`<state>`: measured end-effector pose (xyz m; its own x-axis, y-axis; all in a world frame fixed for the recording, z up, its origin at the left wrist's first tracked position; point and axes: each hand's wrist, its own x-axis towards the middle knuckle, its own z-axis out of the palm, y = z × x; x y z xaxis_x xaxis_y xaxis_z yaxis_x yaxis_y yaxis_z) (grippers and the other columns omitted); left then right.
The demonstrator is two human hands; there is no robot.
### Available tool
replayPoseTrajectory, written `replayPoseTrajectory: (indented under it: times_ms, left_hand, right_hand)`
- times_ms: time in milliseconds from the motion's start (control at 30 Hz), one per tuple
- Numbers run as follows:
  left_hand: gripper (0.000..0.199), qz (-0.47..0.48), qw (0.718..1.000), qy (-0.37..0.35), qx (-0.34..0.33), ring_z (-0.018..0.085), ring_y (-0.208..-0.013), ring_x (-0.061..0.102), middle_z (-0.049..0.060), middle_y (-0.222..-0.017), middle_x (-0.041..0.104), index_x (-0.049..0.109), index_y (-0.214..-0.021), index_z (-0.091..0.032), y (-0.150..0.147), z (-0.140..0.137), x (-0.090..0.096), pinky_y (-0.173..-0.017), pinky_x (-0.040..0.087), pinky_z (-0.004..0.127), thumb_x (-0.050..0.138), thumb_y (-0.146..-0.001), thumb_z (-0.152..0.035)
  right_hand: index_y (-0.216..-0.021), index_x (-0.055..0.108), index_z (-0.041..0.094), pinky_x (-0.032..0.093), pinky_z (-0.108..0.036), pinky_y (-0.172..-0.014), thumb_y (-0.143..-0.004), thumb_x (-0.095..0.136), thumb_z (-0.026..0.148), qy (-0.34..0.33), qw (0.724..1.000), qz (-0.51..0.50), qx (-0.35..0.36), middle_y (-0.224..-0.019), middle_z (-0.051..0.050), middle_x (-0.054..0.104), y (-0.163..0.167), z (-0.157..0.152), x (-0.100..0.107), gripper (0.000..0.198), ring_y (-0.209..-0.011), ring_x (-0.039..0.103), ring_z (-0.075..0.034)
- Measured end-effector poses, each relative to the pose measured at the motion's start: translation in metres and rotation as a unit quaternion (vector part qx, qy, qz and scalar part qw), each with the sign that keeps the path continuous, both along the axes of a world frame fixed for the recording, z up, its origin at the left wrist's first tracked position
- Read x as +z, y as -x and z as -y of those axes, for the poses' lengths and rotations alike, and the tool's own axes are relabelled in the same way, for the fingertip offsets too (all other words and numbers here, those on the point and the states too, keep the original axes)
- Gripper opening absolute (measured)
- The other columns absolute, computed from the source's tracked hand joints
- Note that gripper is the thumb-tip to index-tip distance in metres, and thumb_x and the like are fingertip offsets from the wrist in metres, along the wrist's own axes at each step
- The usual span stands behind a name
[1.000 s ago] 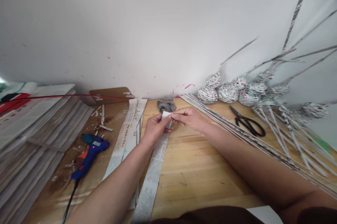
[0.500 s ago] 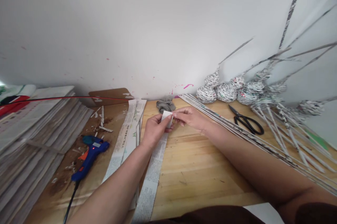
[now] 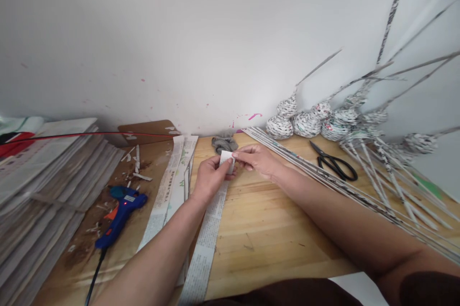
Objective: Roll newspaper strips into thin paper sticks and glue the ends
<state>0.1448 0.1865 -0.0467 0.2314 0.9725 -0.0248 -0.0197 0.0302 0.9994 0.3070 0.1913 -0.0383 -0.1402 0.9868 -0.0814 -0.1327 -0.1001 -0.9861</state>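
In front of me is a pale wall (image 3: 201, 42) with some pink marks, and against it stands the wooden worktop (image 3: 266, 234), whose middle part, to the right of my work, is mostly bare. On my left rises a tall stack of newspapers (image 3: 46, 210). On the right, near the wall, sit several woven paper gourds (image 3: 279, 127), with their thin tails pointing upward, and a bundle of long paper rods (image 3: 276, 148) lies aslant, beside my right forearm. Nearer to my left arm there are flat newspaper strips (image 3: 163, 200), lying one over another. A blue glue gun (image 3: 122, 215) rests to the left of them, and the black scissors (image 3: 338, 166) lie beyond the rods. The paper strip (image 3: 204, 253) which I hold has its long axis running from my hands back toward my body, drifting a little to the left, just inside my left forearm, so the left hand is the nearer one to its length. Its far end is raised in my hands, and there it seems folded over into a small white piece, just in front of a crumpled grey cloth (image 3: 224, 143). My left fingers (image 3: 224, 168) are closed on this end, with the thumb flat on top. My right fingers (image 3: 241, 156) make a narrow pinch at its right upper corner; how the paper goes behind them, I cannot tell.
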Motion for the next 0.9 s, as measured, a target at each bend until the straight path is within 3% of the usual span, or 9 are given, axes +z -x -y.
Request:
replayPoseTrajectory:
  times_ms: [233,367,467,567,900]
  left_hand:
    - [0.033,-0.004,1.000,-0.004,0.002,0.019,-0.062,0.066,0.005,-0.068,0.070,0.072,-0.085,-0.014,0.000,0.000,-0.002,-0.056,0.055,0.027,0.072,-0.071,-0.043]
    - [0.036,0.024,1.000,0.016,0.005,0.017,-0.061,0.065,0.006,-0.068,0.070,0.071,-0.086,-0.013,-0.001,0.001,0.001,-0.054,0.054,0.026,0.073,-0.070,-0.045]
    - [0.040,0.046,0.998,0.042,0.004,0.016,-0.060,0.064,0.006,-0.068,0.069,0.071,-0.091,-0.013,-0.001,0.001,0.002,-0.052,0.054,0.024,0.074,-0.069,-0.046]
    - [0.039,0.060,0.996,0.058,-0.004,0.015,-0.058,0.063,0.006,-0.070,0.069,0.071,-0.090,-0.013,-0.001,0.001,0.003,-0.050,0.053,0.023,0.074,-0.070,-0.046]
    - [0.036,0.072,0.995,0.065,-0.010,0.013,-0.056,0.061,0.006,-0.069,0.068,0.070,-0.090,-0.012,-0.001,0.001,0.001,-0.046,0.051,0.020,0.073,-0.073,-0.043]
  right_hand:
    - [-0.065,0.066,0.012,0.020,-0.019,-0.037,-0.062,0.079,0.043,-0.011,1.000,0.005,-0.025,-0.052,0.003,0.051,0.002,0.002,0.002,0.033,-0.046,0.042,-0.006]
    - [-0.072,0.068,0.013,0.025,-0.019,-0.038,-0.069,0.072,0.053,-0.009,1.000,-0.016,-0.004,-0.061,0.000,0.057,-0.004,-0.001,0.000,0.041,-0.052,0.049,-0.008]
    - [-0.085,0.071,0.013,0.029,-0.018,-0.041,-0.069,0.075,0.048,-0.008,0.999,-0.019,0.049,-0.066,-0.001,0.060,-0.008,-0.003,-0.003,0.039,-0.058,0.053,-0.009]
    - [-0.085,0.073,0.012,0.030,-0.018,-0.043,-0.070,0.076,0.041,-0.013,0.996,-0.021,0.084,-0.064,-0.001,0.060,-0.008,-0.003,-0.005,0.033,-0.060,0.052,-0.009]
    - [-0.087,0.075,0.014,0.028,-0.018,-0.044,-0.072,0.074,0.040,-0.041,0.995,-0.008,0.091,-0.065,-0.001,0.062,-0.005,-0.001,-0.004,0.030,-0.058,0.050,-0.008]
